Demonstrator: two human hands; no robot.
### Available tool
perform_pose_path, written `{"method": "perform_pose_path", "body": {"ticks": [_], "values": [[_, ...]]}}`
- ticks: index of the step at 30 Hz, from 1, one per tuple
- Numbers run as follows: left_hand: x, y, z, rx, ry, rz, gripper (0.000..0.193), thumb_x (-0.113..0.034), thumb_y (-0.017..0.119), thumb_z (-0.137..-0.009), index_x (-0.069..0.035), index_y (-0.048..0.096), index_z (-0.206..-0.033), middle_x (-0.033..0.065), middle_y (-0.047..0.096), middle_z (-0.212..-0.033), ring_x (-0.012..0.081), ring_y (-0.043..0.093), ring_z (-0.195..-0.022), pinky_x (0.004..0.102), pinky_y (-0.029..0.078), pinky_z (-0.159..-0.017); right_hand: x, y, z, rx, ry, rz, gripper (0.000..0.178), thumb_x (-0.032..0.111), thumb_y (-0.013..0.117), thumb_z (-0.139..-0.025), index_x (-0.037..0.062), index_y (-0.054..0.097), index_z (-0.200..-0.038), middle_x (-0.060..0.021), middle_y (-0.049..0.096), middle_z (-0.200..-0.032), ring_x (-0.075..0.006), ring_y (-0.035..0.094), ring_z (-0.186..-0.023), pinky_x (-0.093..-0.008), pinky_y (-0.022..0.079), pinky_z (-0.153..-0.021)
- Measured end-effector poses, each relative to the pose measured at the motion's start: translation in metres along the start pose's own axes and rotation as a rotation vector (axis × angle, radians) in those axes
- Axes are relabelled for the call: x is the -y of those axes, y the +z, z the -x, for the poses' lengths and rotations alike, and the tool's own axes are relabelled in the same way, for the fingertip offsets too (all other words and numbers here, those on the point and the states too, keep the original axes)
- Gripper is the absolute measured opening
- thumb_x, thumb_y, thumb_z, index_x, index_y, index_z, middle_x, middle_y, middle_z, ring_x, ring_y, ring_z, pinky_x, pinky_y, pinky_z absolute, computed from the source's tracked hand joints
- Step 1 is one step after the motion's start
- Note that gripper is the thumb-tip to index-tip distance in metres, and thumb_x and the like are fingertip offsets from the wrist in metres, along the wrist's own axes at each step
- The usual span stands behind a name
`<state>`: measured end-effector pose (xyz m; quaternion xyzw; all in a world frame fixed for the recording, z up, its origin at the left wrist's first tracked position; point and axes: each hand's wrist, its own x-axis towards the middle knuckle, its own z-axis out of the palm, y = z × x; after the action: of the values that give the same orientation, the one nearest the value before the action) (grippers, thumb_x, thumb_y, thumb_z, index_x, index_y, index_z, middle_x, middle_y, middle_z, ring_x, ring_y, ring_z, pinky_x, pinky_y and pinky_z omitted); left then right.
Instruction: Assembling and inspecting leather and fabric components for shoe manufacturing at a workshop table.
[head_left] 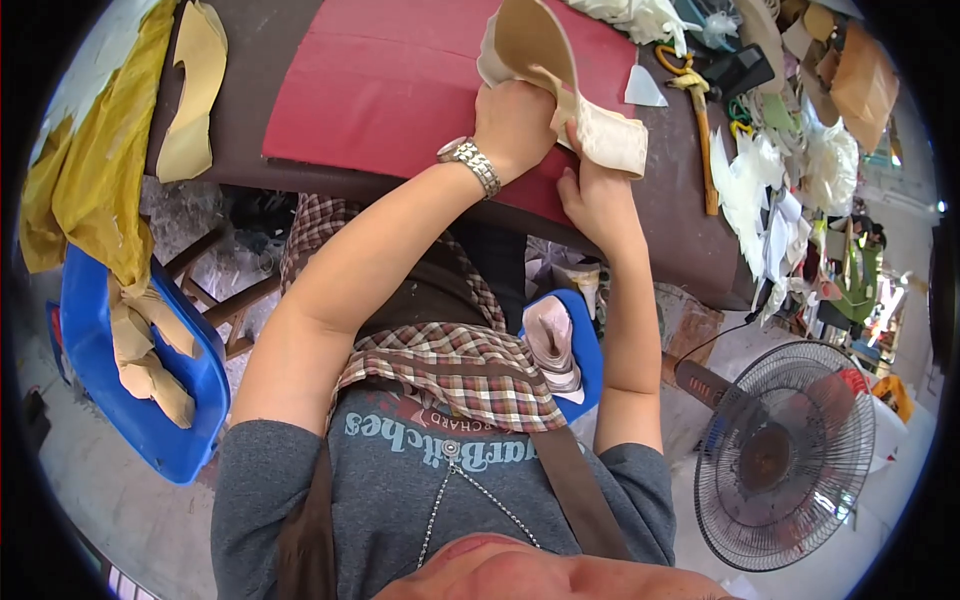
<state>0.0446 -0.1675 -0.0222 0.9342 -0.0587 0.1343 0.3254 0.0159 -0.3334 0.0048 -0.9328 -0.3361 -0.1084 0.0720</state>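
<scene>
Both hands are closed on a curved, cream-and-tan leather-like piece [612, 140], raised over the red sheet [380, 90] on the table. My left hand [513, 128], with a metal watch on its wrist, grips the piece near its tall tan flap; its fingertips are partly hidden. My right hand [603, 205] grasps the lower cream end, thumb toward the left hand and the other fingers mostly behind the piece. Part of the material curls upward past the top edge of the view.
On the brown table [690, 240], a wooden-handled tool [705, 150] and a white scrap [645, 88] lie to the right, near heaped scraps. A tan cut piece [193, 90] is at left. Below stand a blue basin [205, 400] and a fan [770, 455].
</scene>
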Motion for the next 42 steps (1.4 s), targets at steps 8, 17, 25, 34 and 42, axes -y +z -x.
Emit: {"method": "perform_pose_path", "body": {"ticks": [8,17,25,34,42], "values": [[-0.003,-0.004,0.003,-0.042,-0.032,-0.014,0.016,-0.02,0.065,-0.077,-0.005,0.067,-0.073,0.0155,0.065,-0.07,0.0329,0.066,-0.068,0.0437,0.051,-0.06,0.009,-0.001,-0.017,-0.091,0.228,-0.556,0.065,0.0,0.051,-0.077,0.0024,0.039,-0.141,-0.0204,0.062,-0.121,-0.0392,0.06,-0.108,-0.0403,0.046,-0.096],[0.024,-0.065,0.004,0.254,-0.181,0.282,0.028,-0.027,0.068,-0.078,0.001,0.066,-0.075,0.0207,0.065,-0.072,0.0383,0.065,-0.07,0.0457,0.052,-0.064,0.019,0.0,-0.023,0.173,0.213,-0.252,0.061,-0.001,0.051,-0.074,-0.0021,0.043,-0.134,-0.0182,0.067,-0.108,-0.037,0.064,-0.096,-0.0442,0.049,-0.087],[0.032,-0.065,0.005,0.237,-0.325,0.082,0.031,-0.029,0.07,-0.078,0.001,0.066,-0.072,0.0192,0.065,-0.069,0.0372,0.064,-0.067,0.0452,0.052,-0.062,0.029,0.011,-0.033,0.069,0.025,0.01,0.059,0.003,0.058,-0.075,-0.0046,0.047,-0.132,-0.0254,0.061,-0.112,-0.0392,0.061,-0.099,-0.0444,0.051,-0.084],[0.035,-0.097,0.038,0.26,-0.028,0.005,0.025,-0.026,0.068,-0.082,-0.005,0.067,-0.095,0.0128,0.068,-0.084,0.0296,0.066,-0.078,0.0409,0.052,-0.067,0.064,0.035,-0.058,0.067,0.076,0.314,0.056,0.007,0.055,-0.08,-0.0146,0.044,-0.13,-0.0293,0.052,-0.122,-0.0378,0.054,-0.106,-0.0375,0.052,-0.086],[0.1,-0.115,-0.025,0.355,0.727,-0.47,0.046,-0.021,0.053,-0.093,-0.013,0.048,-0.138,0.0026,0.05,-0.14,0.0148,0.041,-0.134,0.044,0.031,-0.11,0.053,0.013,-0.049,0.25,0.005,0.315,0.06,0.012,0.057,-0.08,-0.0149,0.042,-0.131,-0.0322,0.049,-0.127,-0.0396,0.051,-0.112,-0.0399,0.045,-0.098]]}}
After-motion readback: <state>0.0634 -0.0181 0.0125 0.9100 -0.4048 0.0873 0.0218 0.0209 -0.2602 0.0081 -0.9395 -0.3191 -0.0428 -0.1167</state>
